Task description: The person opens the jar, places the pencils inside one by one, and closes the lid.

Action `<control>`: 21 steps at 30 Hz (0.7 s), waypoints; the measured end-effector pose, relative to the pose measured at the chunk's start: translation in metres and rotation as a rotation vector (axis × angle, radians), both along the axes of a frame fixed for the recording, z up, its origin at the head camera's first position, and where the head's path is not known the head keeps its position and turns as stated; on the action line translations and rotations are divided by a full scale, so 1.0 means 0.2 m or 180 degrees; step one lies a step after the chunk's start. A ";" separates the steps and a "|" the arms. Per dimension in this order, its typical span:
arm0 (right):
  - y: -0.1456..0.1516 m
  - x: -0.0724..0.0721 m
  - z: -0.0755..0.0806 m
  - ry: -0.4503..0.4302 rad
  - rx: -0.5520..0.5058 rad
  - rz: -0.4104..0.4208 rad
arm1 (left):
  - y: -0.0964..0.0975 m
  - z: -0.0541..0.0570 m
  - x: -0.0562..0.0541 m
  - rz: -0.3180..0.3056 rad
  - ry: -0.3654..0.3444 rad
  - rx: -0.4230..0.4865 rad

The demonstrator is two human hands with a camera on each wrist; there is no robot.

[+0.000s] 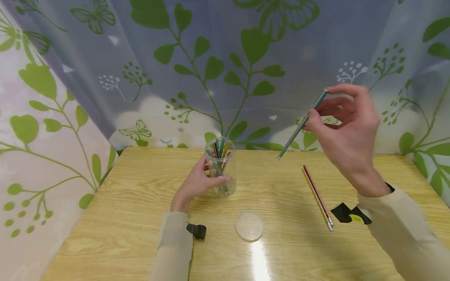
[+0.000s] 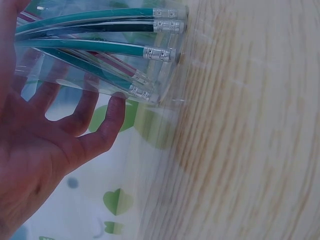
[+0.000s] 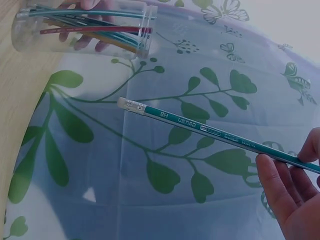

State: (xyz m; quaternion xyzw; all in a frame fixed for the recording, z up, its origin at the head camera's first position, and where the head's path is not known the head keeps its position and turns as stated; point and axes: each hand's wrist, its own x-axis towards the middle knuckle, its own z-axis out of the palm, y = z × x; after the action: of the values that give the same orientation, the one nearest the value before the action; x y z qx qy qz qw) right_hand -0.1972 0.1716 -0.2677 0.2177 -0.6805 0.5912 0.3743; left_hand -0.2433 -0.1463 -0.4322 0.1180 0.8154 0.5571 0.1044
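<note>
My left hand (image 1: 198,178) grips a clear plastic jar (image 1: 230,171) around its side near the back of the table. Inside the jar lean several pencils (image 2: 100,47), teal, dark, red and yellow, their eraser ends at the jar's bottom in the left wrist view. Raised above the table to the right, my right hand (image 1: 351,128) pinches a teal pencil (image 3: 200,129) between thumb and fingers. That pencil slants, its white eraser end pointing down and to the left toward the jar. The right wrist view shows "HB" lettering on its barrel.
A clear round lid (image 1: 249,226) lies on the wooden table (image 1: 133,203) in front of the jar. Right of it, a red pencil (image 1: 317,195) and a yellow pencil (image 1: 314,198) lie side by side. A leaf-patterned curtain (image 1: 211,50) hangs behind the table.
</note>
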 end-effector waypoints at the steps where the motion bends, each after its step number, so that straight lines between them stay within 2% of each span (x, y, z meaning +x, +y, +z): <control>1: -0.01 0.00 0.01 0.0022 -0.0021 0.0032 | 0.00 0.00 0.00 -0.0010 0.0008 -0.0002; 10: -0.15 -0.01 0.08 0.0244 -0.0116 0.0333 | 0.00 0.00 0.00 -0.0029 0.0000 -0.0009; 21: -0.30 -0.03 0.11 0.0306 -0.0135 0.0434 | 0.00 0.01 0.00 -0.0035 0.0036 -0.0035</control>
State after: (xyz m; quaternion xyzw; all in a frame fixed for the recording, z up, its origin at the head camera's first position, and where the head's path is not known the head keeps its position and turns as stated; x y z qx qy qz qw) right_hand -0.2032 0.1116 -0.2456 0.2836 -0.6327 0.6184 0.3699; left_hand -0.2429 -0.1462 -0.4307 0.1250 0.8184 0.5513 0.1035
